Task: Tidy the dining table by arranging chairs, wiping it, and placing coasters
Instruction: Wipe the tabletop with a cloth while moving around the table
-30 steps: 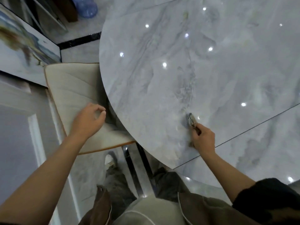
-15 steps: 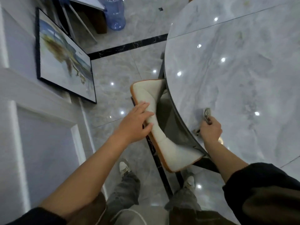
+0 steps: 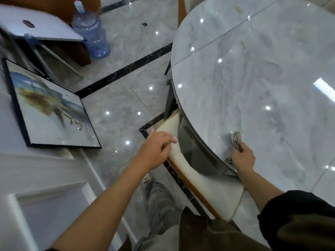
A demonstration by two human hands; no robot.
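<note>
A round grey marble dining table (image 3: 253, 78) fills the right side. A cream chair (image 3: 204, 180) with an orange-brown edge stands tucked against the table's near left rim. My left hand (image 3: 155, 145) rests on top of the chair's backrest, fingers curled over its edge. My right hand (image 3: 243, 157) grips a small crumpled cloth (image 3: 235, 139) at the table's near edge. No coasters are in view.
A framed painting (image 3: 49, 107) leans against the white wall on the left. A blue water jug (image 3: 92, 33) and a white board on a stand (image 3: 41, 28) sit at the back left. Another chair's orange back (image 3: 181, 9) shows at the table's far side.
The view has swung left and back, showing more floor. My left hand has shifted from the chair's seat side to the top of its backrest. My right hand keeps hold of the cloth.
</note>
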